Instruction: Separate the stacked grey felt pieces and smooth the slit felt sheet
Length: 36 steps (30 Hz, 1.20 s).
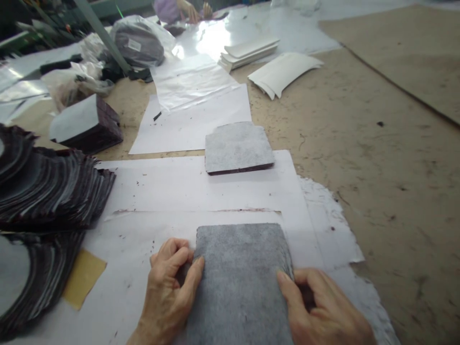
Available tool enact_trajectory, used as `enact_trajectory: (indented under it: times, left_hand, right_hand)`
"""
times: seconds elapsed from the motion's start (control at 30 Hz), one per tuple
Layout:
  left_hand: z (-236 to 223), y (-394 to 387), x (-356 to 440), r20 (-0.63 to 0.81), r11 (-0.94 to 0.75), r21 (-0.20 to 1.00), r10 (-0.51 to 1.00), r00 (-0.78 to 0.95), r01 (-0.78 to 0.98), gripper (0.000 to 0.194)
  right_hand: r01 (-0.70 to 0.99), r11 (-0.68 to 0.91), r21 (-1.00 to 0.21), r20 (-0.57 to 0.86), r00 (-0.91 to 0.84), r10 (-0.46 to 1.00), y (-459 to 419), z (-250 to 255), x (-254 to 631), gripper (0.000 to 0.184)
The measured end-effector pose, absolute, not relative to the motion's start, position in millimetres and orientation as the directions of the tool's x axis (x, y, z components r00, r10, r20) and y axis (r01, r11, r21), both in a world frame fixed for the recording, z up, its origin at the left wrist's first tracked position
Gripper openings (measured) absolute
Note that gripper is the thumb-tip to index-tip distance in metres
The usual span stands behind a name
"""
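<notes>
A grey felt-like stack of pieces (241, 278) lies on white paper (172, 191) right in front of me. My left hand (168, 287) grips its left edge, thumb on top and fingers curled at the side. Its right edge is held by my right hand (319, 311), thumb on the top face, fingers tucked beside the stack. A second, smaller grey stack (237, 147) with a dark red edge lies farther back on the same paper, apart from both hands.
Fanned piles of dark pieces (46, 191) fill the left edge. A wrapped dark bundle (86, 124) and plastic bags (138, 40) sit at the back left. White curved sheets (280, 72) lie farther back. Another person's hands (194, 9) show at the top.
</notes>
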<state>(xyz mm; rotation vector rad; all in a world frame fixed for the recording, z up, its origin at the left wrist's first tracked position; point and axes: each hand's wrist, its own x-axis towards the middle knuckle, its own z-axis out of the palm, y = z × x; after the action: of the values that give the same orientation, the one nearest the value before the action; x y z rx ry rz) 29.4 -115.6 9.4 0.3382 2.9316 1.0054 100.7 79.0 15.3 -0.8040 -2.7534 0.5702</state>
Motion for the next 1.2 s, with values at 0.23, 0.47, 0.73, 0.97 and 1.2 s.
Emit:
enact_trajectory:
  times: [0.23, 0.47, 0.73, 0.97, 1.2]
  left_hand:
    - [8, -114, 35, 0.204, 0.812, 0.531, 0.156, -0.966, 0.243, 0.009]
    - [16, -115, 39, 0.261, 0.769, 0.386, 0.439, -0.860, 0.510, 0.039]
    - [28, -109, 18, -0.030, 0.801, 0.411, 0.489, -0.872, 0.435, 0.035]
    - [27, -112, 19, -0.080, 0.878, 0.392, 0.331, -0.940, 0.275, 0.028]
    - [25, -127, 41, -0.144, 0.849, 0.512, 0.239, -0.960, 0.135, 0.029]
  right_hand:
    - [0.473, 0.852, -0.222, 0.262, -0.813, 0.520, 78, 16, 104, 0.022]
    - [0.098, 0.972, -0.211, 0.402, -0.898, 0.178, 96, 28, 91, 0.026]
    - [0.128, 0.917, -0.378, 0.207, -0.954, 0.218, 99, 22, 74, 0.032]
    - [0.432, 0.803, -0.410, -0.097, -0.896, 0.433, 96, 33, 74, 0.010]
    - [0.458, 0.804, -0.380, -0.096, -0.883, 0.459, 102, 33, 97, 0.031]
